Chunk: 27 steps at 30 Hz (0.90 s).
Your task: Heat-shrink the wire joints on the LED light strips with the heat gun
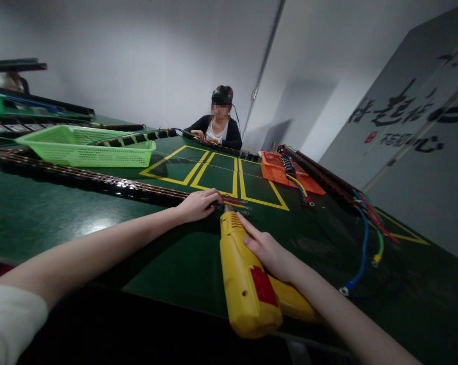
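A yellow heat gun (238,274) lies in my right hand (265,248), whose fingers rest along its body. Its metal nozzle points away from me, close to a bundle of coloured wires (234,201) with ring terminals at their ends. My left hand (200,204) is closed around the end of a long dark busbar-like strip (111,183), where the wires come out. The fingertips of that hand curl over the wires and partly hide them. Leftward along the table the strip runs past a green basket.
The green basket (96,159) stands at the left with another strip across it. An orange basket (274,175) and long strips with thick cables (364,243) lie at the right. Yellow tape rectangles (214,195) mark the green table (156,274). A person (221,126) sits opposite.
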Motion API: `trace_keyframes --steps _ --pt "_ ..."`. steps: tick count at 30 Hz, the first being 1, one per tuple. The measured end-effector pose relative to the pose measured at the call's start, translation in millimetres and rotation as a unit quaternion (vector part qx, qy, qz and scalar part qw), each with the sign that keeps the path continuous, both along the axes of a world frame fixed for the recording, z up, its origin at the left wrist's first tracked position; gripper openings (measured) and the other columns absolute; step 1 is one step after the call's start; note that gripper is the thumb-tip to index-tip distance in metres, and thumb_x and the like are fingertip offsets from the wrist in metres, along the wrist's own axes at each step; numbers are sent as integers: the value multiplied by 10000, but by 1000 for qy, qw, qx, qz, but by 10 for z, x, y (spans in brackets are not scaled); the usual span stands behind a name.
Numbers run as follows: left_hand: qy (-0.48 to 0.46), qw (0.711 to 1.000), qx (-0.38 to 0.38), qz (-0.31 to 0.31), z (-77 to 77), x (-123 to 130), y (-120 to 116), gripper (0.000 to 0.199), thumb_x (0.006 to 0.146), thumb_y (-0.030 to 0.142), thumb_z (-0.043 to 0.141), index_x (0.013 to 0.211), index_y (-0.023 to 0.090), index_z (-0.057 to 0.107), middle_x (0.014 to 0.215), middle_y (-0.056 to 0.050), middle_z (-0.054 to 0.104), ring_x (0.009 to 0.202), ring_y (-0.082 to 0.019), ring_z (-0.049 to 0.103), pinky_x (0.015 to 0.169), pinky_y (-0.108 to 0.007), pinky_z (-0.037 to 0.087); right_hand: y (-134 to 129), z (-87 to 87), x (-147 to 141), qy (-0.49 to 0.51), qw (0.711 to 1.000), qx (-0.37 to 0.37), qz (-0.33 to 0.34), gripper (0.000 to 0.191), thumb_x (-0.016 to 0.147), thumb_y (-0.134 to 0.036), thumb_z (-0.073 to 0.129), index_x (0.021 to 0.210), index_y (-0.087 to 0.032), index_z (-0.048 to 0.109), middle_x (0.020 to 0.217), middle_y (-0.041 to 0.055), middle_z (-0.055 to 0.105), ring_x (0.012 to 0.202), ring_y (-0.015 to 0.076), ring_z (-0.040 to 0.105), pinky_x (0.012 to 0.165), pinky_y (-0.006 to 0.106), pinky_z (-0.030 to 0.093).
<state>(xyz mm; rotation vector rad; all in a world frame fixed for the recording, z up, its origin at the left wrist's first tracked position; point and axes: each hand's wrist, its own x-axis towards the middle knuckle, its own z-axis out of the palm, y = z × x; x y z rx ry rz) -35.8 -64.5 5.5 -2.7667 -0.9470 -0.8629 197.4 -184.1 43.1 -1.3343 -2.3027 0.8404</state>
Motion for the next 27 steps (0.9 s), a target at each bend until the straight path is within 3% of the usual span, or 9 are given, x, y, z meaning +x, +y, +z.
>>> trace_keyframes --steps 4,9,13,22,25,27 --pt "-13 1000 -4 -2 0 -12 11 265 797 119 434 1030 209 520 1100 -36 568 977 -166 579 815 -263 479 8 4 -100 2 1000 2 1 711 912 -600 257 1481 -207 90 1178 111 622 970 274 610 857 434 434" --pt "-12 1000 1 -10 -22 -28 48 253 809 138 438 1038 207 518 1089 -39 565 968 -169 580 816 -269 477 55 -33 -95 17 1000 -1 2 727 897 -623 275 1476 -203 146 1414 111 430 1193 300 494 977 443 365" --pt "-11 1000 5 -17 -17 -41 52 242 815 145 436 1037 202 512 1088 -41 563 968 -175 580 812 -279 478 62 -54 -61 24 1000 -10 0 733 890 -631 289 1474 -206 162 1475 93 335 1287 308 399 1039 461 308" --pt "11 999 30 -10 -34 -36 46 223 839 182 426 1042 203 517 1104 -48 570 971 -178 587 828 -300 488 -32 -44 303 13 999 -11 -32 780 882 -649 267 1476 -159 144 1497 102 264 1359 326 265 1102 521 190" --pt "28 997 74 -14 71 -50 -36 246 849 263 462 1080 189 506 1100 -49 598 1004 -196 588 983 -395 424 -63 -35 394 6 999 -8 -48 779 889 -641 244 1478 -145 123 1491 112 265 1356 342 261 1094 555 187" --pt "1 994 104 -30 245 -78 -172 367 841 324 494 1174 176 449 1144 -66 587 1064 -212 567 1051 -446 364 -74 -41 415 7 999 -5 -52 776 889 -644 240 1478 -155 116 1481 106 290 1347 337 285 1092 552 197"
